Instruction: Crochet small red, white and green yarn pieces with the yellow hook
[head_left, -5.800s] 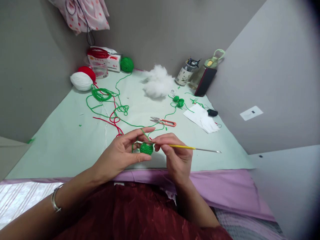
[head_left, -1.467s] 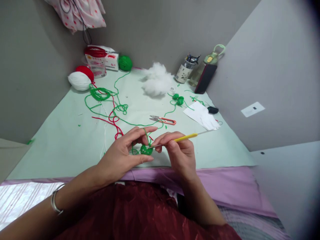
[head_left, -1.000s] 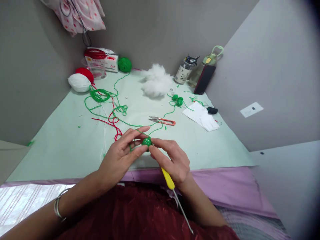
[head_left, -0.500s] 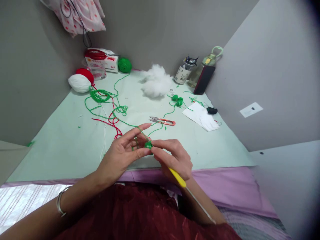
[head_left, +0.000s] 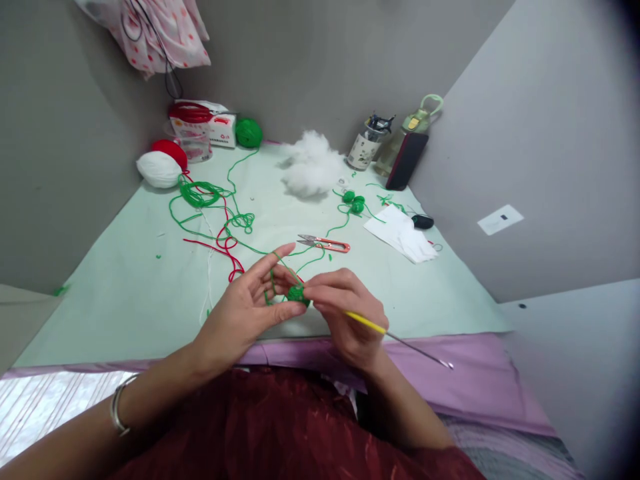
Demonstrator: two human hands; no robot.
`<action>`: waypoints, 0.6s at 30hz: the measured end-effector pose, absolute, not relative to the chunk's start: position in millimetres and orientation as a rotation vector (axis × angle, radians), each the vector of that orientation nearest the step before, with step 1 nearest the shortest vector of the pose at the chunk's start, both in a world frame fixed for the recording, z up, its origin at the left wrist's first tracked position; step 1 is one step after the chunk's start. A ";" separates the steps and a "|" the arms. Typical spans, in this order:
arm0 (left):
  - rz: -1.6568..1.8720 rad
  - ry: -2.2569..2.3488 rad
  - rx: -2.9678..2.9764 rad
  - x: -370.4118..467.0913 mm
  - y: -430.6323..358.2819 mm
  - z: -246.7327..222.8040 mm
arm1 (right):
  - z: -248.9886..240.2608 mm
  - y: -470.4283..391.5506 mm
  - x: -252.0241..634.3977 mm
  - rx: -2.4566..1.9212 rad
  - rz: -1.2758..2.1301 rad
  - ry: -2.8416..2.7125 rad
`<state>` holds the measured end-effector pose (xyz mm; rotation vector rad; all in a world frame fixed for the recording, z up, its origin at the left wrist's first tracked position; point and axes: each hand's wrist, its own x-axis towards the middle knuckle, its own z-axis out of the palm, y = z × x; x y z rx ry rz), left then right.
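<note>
My left hand pinches a small green crocheted piece between thumb and fingers, close to the table's front edge. Green yarn is looped around its fingers and the forefinger is raised. A crochet hook with a yellow handle sits in my right hand. Its long metal rear end sticks out to the lower right, while the working tip is hidden at the green piece. Fingertips of both hands meet at that piece. Just beyond them lie orange-handled thread snips.
Loose green yarn and red yarn tangle on the left, near white and green balls. White stuffing lies at the back. Small green crocheted balls, white paper, a pen cup and a phone occupy the right.
The crochet hook has swung so its rear end moved up and to the right. My right hand has turned with it; the green piece shows more fully in my left hand.
</note>
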<state>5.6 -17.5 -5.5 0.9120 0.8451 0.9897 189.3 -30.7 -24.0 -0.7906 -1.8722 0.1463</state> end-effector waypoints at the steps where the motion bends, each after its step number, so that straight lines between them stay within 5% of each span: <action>1: 1.025 0.869 0.932 6.7 -18.3 -5.1 | -23.9 -31.5 189.5 -0.831 0.122 -1.881; 7: 0.894 0.731 0.690 8.2 -23.0 -4.0 | -35.1 -39.0 190.0 -0.787 -0.174 -1.904; 18: 0.884 0.729 0.751 -4.1 -11.1 -2.5 | -18.2 -33.3 189.9 -0.746 0.529 -1.514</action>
